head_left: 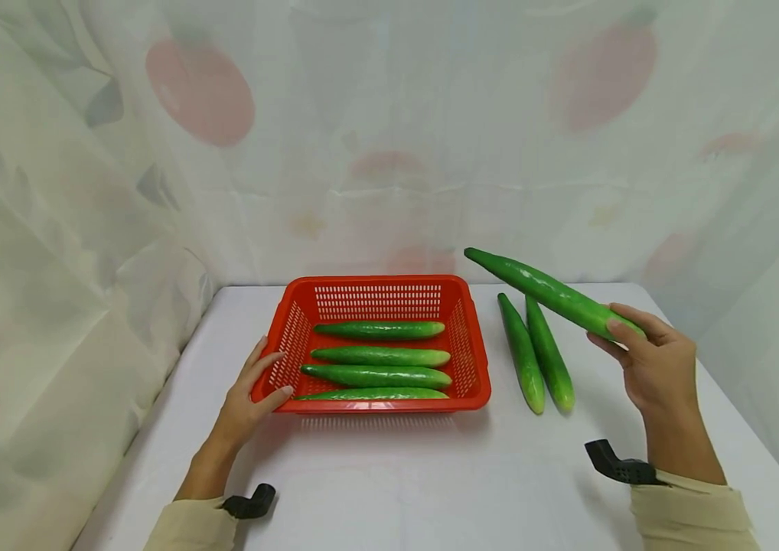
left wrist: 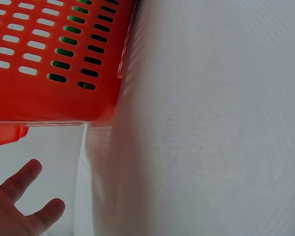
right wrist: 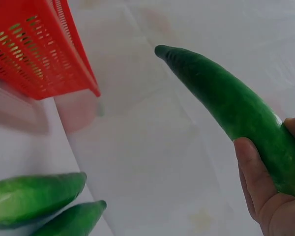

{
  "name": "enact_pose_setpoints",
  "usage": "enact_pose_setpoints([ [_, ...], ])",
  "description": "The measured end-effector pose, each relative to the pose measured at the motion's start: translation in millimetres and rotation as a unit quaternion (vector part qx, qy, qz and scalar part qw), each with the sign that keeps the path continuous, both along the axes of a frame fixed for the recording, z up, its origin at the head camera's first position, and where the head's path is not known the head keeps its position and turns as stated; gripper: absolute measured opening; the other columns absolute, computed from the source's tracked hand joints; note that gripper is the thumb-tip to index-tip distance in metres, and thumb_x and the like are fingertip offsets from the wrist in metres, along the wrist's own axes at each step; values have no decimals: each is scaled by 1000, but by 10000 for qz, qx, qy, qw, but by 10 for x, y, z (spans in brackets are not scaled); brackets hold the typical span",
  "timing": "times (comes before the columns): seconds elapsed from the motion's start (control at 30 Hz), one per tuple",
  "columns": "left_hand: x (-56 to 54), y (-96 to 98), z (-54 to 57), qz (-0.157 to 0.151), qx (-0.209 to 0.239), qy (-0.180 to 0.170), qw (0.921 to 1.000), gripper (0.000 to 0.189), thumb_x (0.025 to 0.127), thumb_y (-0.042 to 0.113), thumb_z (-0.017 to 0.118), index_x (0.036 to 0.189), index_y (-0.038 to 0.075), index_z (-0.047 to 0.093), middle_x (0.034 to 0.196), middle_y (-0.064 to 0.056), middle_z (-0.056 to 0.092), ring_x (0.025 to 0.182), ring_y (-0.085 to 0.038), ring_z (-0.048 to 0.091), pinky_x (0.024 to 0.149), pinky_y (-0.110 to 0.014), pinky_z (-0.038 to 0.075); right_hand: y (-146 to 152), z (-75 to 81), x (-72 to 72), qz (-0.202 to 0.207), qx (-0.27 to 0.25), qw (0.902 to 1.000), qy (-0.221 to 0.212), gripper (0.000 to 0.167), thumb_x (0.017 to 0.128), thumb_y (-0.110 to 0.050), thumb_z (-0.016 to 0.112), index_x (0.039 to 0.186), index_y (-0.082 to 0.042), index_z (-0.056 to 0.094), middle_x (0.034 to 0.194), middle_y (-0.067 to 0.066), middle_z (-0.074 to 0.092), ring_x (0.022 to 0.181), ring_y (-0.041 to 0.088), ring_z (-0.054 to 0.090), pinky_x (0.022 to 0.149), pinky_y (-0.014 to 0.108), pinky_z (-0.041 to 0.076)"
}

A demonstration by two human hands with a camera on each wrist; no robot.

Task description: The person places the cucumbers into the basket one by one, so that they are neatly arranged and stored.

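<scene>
My right hand (head_left: 661, 363) holds a long green cucumber (head_left: 548, 291) by its paler end, thumb and fingers on either side. The cucumber (right wrist: 226, 96) is raised above the table, its dark tip angled up and to the left. My left hand (head_left: 241, 405) rests on the front left corner of a red plastic basket (head_left: 382, 405); thumb and a finger lie straight over the rim. In the left wrist view, two spread fingers (left wrist: 22, 179) stand apart from the basket wall. Several cucumbers (head_left: 379, 356) lie crosswise in the basket, roughly parallel.
Two more cucumbers, one on the left (head_left: 523, 356) and one on the right (head_left: 551, 356), lie side by side on the white table (head_left: 389, 482), right of the basket. A pale curtain (head_left: 389, 115) with fruit prints hangs behind the table and along its sides.
</scene>
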State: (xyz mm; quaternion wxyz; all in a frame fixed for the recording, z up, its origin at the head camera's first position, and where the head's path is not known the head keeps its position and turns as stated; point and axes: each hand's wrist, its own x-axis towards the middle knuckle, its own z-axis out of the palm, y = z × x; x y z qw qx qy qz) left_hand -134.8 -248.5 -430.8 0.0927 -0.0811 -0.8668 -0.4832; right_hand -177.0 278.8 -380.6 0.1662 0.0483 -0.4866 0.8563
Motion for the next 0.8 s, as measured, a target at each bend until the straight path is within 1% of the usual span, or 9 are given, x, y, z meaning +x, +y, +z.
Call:
enact_pose_setpoints([
  [0.23, -2, -10, 3, -11, -35, -19, 10000, 54, 88, 13, 66, 136, -3, 48, 157, -18, 15, 138, -42, 19, 97, -63, 30, -161, 77, -79, 400, 178, 9989, 191, 28, 86, 15, 62, 113, 16, 62, 115, 19, 51, 96, 26, 61, 75, 41, 51],
  [0.33, 1, -6, 13, 14, -84, -57, 9999, 54, 89, 12, 66, 137, -3, 47, 157, -18, 15, 138, -41, 20, 97, -60, 33, -235, 105, -109, 545, 331, 9978, 175, 27, 87, 13, 62, 114, 16, 62, 116, 19, 51, 97, 27, 61, 76, 41, 51],
  [0.4, -11, -13, -4, 28, -127, -78, 9999, 54, 89, 12, 66, 137, -2, 47, 157, -17, 15, 138, -40, 21, 96, -58, 34, -282, 118, -129, 627, 447, 9969, 176, 27, 87, 12, 63, 114, 16, 62, 116, 19, 52, 97, 27, 62, 77, 41, 51],
  [0.47, -38, -39, -55, 42, -102, -109, 9999, 54, 88, 11, 66, 138, 0, 47, 158, -16, 15, 138, -39, 21, 97, -57, 34, -330, 130, -149, 684, 606, 9957, 147, 27, 88, 10, 64, 114, 15, 62, 116, 19, 53, 98, 26, 62, 77, 40, 51],
  [0.67, -142, -158, -309, 50, -64, -45, 10000, 56, 87, 15, 68, 140, 8, 48, 159, -4, 13, 140, -34, 19, 97, -60, 32, -494, 154, -212, 818, 958, 9920, -36, 27, 88, 4, 66, 114, 13, 63, 114, 17, 57, 96, 26, 62, 78, 39, 51],
  [0.8, -160, -193, -381, 88, -80, 23, 9999, 55, 87, 17, 69, 139, 11, 49, 159, 0, 14, 141, -30, 18, 98, -62, 29, -607, 168, -269, 933, 1150, 9888, -176, 29, 89, 1, 68, 115, 12, 64, 116, 17, 56, 98, 26, 61, 78, 39, 51],
])
